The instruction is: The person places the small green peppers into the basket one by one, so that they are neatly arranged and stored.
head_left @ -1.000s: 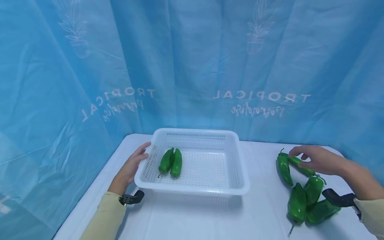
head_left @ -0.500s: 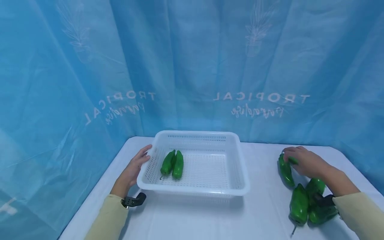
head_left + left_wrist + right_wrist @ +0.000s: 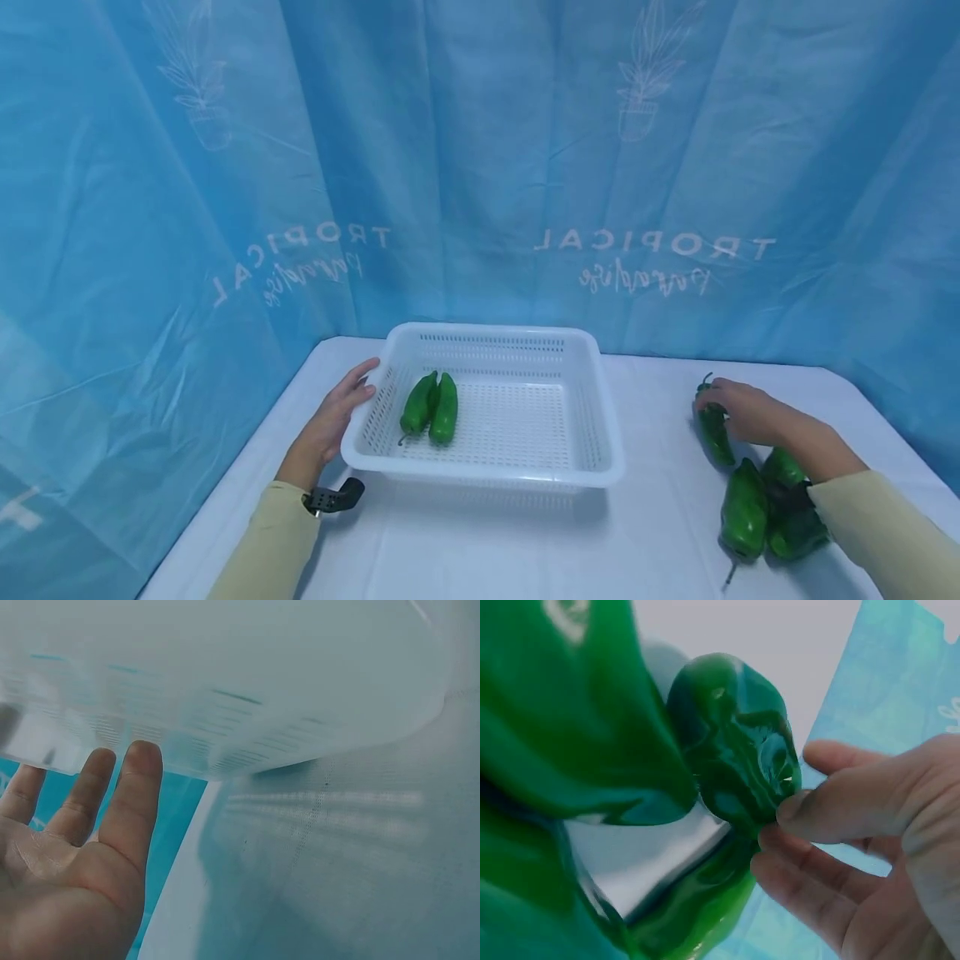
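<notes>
My left hand [image 3: 327, 425] rests at the left side of a white perforated plastic basket [image 3: 480, 477]. In the left wrist view its fingers [image 3: 131, 802] are extended against the basket wall. Two green peppers [image 3: 444, 410] lie side by side in the basket's left part. Over on the right, my right hand [image 3: 753, 412] pinches a green pepper [image 3: 714, 437] near its stem end. The right wrist view has the thumb and fingers bent at a shiny pepper [image 3: 739, 735], with another pepper [image 3: 705, 907] lying just below it.
Several more green peppers [image 3: 744, 512] lie in a cluster below the right hand, partly hidden by the forearm. A white cloth [image 3: 480, 558] covers the table. Blue printed curtains [image 3: 480, 167] hang behind and at the left. Each wrist wears a black camera band.
My right hand came down onto the peppers, then shifted slightly left to the leftmost one. The left hand and the basket stay nearly in place.
</notes>
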{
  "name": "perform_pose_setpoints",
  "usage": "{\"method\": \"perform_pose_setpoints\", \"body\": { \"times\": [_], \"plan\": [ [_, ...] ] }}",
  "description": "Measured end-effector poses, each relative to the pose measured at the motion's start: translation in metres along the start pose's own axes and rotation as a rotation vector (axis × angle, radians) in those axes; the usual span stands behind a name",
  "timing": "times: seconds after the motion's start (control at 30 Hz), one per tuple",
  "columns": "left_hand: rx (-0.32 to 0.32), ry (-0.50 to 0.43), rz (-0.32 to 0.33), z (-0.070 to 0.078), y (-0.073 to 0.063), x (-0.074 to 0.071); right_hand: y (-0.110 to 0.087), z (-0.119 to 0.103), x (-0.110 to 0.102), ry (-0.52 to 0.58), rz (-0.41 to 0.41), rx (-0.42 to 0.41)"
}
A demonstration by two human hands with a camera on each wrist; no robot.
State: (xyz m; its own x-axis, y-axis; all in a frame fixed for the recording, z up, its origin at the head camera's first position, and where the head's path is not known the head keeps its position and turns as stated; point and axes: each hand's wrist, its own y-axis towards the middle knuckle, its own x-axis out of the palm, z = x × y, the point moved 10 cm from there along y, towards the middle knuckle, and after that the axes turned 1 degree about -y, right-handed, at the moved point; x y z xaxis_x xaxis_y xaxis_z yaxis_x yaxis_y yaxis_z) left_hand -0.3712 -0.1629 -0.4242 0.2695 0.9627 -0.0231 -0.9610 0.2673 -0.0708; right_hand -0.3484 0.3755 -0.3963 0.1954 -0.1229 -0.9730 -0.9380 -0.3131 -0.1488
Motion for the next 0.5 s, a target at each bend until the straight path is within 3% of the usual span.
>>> {"method": "perform_pose_setpoints", "body": {
  "times": [0.5],
  "plan": [
    [-0.005,-0.021,0.010,-0.0012,0.0002,-0.0015,0.0084,0.0056,0.0001,0.031,0.063,-0.007]
  ]
}}
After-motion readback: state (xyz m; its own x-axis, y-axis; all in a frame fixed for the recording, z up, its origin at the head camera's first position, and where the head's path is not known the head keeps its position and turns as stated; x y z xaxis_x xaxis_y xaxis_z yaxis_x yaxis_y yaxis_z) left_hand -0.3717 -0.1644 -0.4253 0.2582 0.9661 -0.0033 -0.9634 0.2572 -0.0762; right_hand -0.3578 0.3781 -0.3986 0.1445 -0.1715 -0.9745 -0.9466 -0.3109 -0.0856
